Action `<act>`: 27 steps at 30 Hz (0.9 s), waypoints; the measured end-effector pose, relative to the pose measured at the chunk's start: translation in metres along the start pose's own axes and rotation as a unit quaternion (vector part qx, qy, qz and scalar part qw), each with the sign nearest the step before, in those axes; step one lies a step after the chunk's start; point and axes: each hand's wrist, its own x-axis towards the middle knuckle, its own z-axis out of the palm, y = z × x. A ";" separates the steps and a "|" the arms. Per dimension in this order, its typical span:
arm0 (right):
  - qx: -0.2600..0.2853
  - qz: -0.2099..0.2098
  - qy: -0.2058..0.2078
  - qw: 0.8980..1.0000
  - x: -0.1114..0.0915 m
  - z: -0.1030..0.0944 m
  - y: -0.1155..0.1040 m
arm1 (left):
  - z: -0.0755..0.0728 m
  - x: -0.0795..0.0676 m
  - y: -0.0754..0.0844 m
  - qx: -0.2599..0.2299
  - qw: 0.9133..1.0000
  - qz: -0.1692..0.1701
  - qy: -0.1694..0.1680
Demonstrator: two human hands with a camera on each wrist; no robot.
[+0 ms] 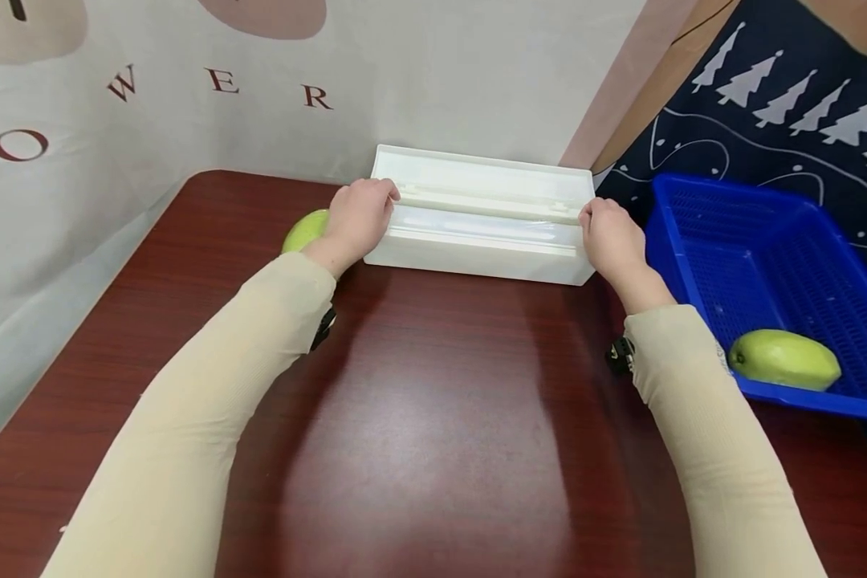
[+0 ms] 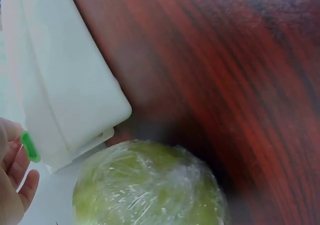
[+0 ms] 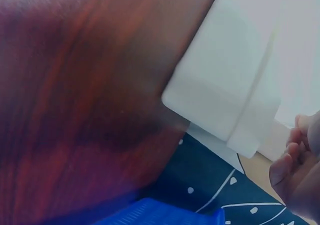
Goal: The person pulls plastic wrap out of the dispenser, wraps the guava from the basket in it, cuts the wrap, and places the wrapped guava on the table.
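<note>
At the back of the table stands a white cling film dispenser (image 1: 477, 261), its lid tipped back against the wall. Clear cling film (image 1: 477, 225) shows in its opening. My left hand (image 1: 361, 213) is at the left end of the opening and my right hand (image 1: 612, 237) at the right end, both with curled fingers that seem to pinch the film's edge; the grip itself is partly hidden. A small green piece (image 2: 30, 146) is beside the left fingers in the left wrist view. Close to the left hand sits a green fruit (image 2: 150, 185) wrapped in clear film.
A blue plastic basket (image 1: 665, 233) stands at the right with another green fruit (image 1: 783, 359) in it. The dark red-brown wooden table (image 1: 433, 417) lies in front of the dispenser. A white cloth with letters (image 1: 441, 80) hangs behind; a dark tree-patterned cloth (image 1: 751, 136) is at the right.
</note>
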 end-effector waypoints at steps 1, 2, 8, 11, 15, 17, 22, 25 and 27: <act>-0.005 0.007 -0.006 1.000 0.002 -0.001 0.000 | -0.001 0.001 0.000 0.000 1.000 -0.003 0.004; -0.007 0.013 -0.013 1.000 0.003 -0.002 -0.001 | -0.002 0.002 -0.001 0.001 1.000 -0.007 0.008; 0.116 0.044 -0.043 0.991 0.008 -0.005 -0.003 | -0.006 0.001 -0.013 0.021 1.000 -0.018 0.008; 0.219 0.069 -0.042 0.972 0.009 -0.006 -0.002 | -0.008 0.000 -0.017 0.018 1.000 -0.018 -0.008; 0.303 0.110 -0.044 0.946 0.010 -0.006 -0.001 | -0.012 0.001 -0.018 0.005 0.999 -0.017 -0.034; 0.329 0.131 -0.043 0.934 0.011 -0.007 0.000 | -0.014 0.001 -0.018 -0.003 0.999 -0.022 -0.044; 0.376 0.166 -0.024 0.911 0.012 -0.006 -0.002 | -0.016 0.002 -0.018 -0.047 0.996 -0.048 -0.064; 0.398 0.178 -0.012 0.900 0.013 -0.004 -0.004 | -0.016 0.002 -0.017 -0.092 0.992 -0.065 -0.062; 0.413 0.184 -0.006 0.892 0.014 -0.002 -0.005 | -0.015 0.002 -0.016 -0.129 0.987 -0.077 -0.055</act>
